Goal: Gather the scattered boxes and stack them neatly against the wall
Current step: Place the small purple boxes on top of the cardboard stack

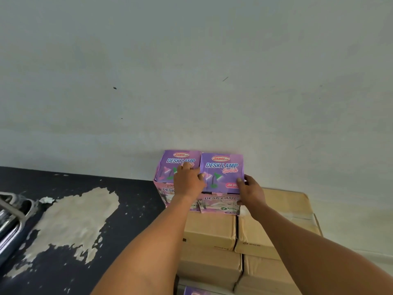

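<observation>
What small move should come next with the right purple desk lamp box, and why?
Probably slide the right purple desk lamp box back toward the pale wall. Its front edge sits forward of the left purple desk lamp box, which lies closer to the wall. The left hand and right hand already hold its sides atop the brown cardboard cartons.

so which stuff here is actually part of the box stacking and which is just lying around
Part of the job:
- right purple desk lamp box, gripped by the left hand and right hand
- left purple desk lamp box beside it, by the wall
- brown cartons underneath
- another purple box at the bottom edge

Just lying about:
- metal frame at left
- dark floor with peeled patches
</observation>
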